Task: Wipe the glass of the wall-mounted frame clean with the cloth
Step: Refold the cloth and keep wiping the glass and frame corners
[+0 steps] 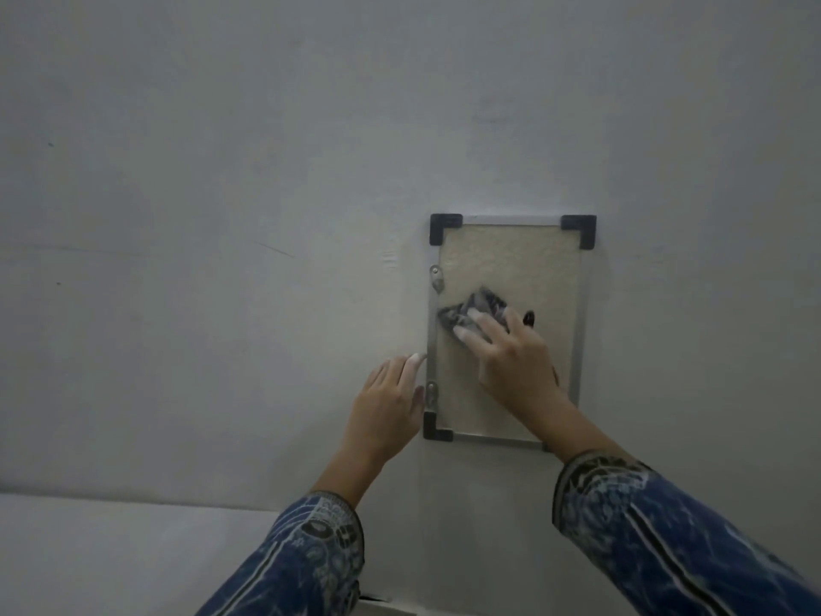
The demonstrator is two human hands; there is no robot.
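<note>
A small upright frame (582,304) hangs on the pale wall, with a thin metal rim, black corner pieces and a beige textured sheet behind its glass (511,260). My right hand (511,353) lies flat on the glass near its middle and presses a dark patterned cloth (473,306) against it, the cloth bunched under my fingertips. My left hand (391,406) rests on the wall with fingers spread, touching the frame's lower left edge beside a small metal clip (432,392). The frame's bottom right corner is hidden by my right forearm.
A second metal clip (437,277) sits on the frame's upper left side. The wall (222,215) is bare all around. A white ledge or surface (111,549) runs along the bottom left, below the frame.
</note>
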